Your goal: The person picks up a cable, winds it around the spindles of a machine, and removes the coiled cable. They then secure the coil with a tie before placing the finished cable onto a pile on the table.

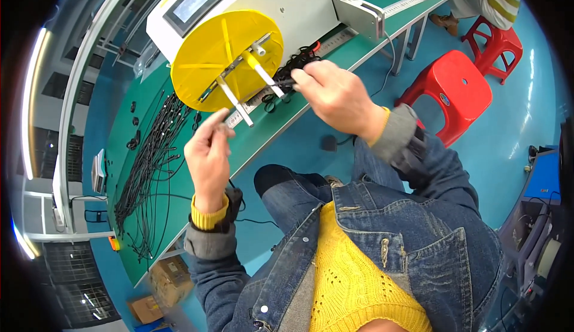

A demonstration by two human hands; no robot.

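In front of a white machine with a yellow disc, my right hand pinches a black cable beside the tip of one metal prong. The cable touches that prong. My left hand is raised just left of the other prong, index finger stretched out and the other fingers partly bent; nothing shows in it. Behind my right fingertips, a heap of coiled black cables lies on the green table under the disc.
A long bundle of black cables spreads over the table at left, with small coils beside it. The machine has a screen. Red stools stand at right, where another person sits. Cardboard boxes are below the table.
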